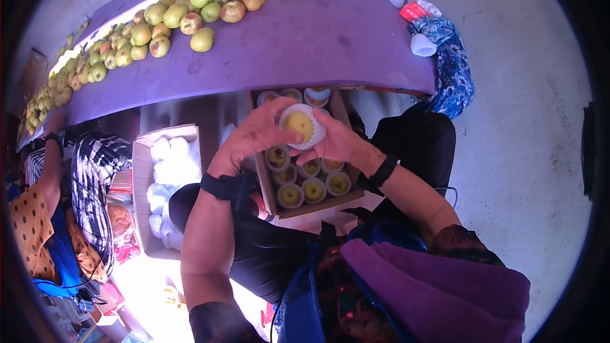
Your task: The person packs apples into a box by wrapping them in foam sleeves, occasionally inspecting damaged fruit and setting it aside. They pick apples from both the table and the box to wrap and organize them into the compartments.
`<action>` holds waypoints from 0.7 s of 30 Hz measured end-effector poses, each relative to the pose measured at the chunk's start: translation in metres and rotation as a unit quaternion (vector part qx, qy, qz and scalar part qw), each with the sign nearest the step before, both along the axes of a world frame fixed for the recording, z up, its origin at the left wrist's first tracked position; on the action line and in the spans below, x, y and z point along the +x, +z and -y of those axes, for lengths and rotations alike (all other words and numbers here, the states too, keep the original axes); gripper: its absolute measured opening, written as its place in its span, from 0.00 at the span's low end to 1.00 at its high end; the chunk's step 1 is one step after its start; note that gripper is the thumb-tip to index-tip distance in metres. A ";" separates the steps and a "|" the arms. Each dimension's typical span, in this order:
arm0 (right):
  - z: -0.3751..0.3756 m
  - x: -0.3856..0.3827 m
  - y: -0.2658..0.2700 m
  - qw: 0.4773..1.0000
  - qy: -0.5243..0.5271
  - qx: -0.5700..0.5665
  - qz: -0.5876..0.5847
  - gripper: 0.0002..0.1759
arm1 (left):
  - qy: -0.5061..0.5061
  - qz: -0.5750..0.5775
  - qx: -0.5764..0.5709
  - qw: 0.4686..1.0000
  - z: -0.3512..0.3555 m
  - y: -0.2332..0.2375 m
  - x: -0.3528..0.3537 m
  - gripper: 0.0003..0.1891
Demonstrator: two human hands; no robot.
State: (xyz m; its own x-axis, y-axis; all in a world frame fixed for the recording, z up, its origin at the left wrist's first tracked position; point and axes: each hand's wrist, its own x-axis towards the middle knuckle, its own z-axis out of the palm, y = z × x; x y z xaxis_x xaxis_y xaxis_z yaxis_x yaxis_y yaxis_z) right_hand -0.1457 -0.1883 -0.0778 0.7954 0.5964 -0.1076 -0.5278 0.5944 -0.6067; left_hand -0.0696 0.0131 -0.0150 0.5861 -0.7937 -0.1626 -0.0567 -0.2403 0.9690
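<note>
Between my two hands is a yellow-green apple (pixel 297 126) wrapped in a white foam net (pixel 315 133). My left hand (pixel 259 128) grips it from the left, its thumb across the front of the fruit. From the right, my right hand (pixel 338 140) has its fingers curled around the foam net. Both hands are above a cardboard box (pixel 270 198) that holds several apples (pixel 313 189) in foam nets. My hands cover the middle of this box.
A purple-covered table (pixel 318 44) stands ahead, with many loose apples (pixel 202 39) at its left. Left of my legs is a carton (pixel 166 131) of white foam nets (pixel 175 165). Another person's arm (pixel 52 162) reaches the table at far left. Blue patterned cloth (pixel 454 67) hangs at the right corner.
</note>
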 end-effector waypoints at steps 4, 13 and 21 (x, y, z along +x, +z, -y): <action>-0.002 -0.001 0.008 0.985 -0.106 -0.139 -0.004 0.31 | 0.043 0.150 0.022 0.988 0.010 -0.018 0.000 0.33; 0.002 -0.003 0.034 0.934 -0.212 -0.281 0.055 0.26 | 0.125 0.021 0.023 0.992 0.023 -0.009 0.002 0.29; 0.009 -0.001 0.030 0.937 -0.192 -0.281 0.077 0.25 | 0.083 -0.038 -0.034 0.995 0.013 0.004 -0.002 0.30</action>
State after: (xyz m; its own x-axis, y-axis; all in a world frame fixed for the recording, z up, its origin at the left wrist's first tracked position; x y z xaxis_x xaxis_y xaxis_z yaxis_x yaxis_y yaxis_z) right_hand -0.1472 -0.1972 -0.0473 0.9718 0.1456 -0.1855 -0.2208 0.2858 -0.9325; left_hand -0.0713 0.0002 -0.0112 0.6977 -0.6982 -0.1601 0.0514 -0.1741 0.9834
